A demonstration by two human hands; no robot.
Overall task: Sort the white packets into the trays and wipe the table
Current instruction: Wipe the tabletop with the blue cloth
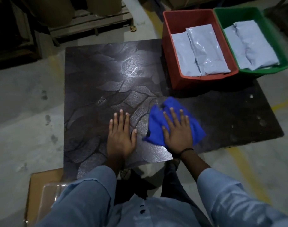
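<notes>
A dark table (97, 76) with a leaf-like pattern fills the middle of the view. My right hand (177, 130) lies flat, fingers spread, on a blue cloth (158, 118) that rests on the table near its front edge. Flat on the bare table, left of the cloth, is my left hand (121, 133), holding nothing. A red tray (168, 46) stands at the table's far right with white packets (204, 51) in it. Beside it a green tray (264, 20) holds more white packets (250, 45).
A cardboard box (40, 190) sits on the floor at the lower left. Wooden pallets (90, 23) with brown drums stand beyond the table. Yellow floor lines (248, 171) run along the right.
</notes>
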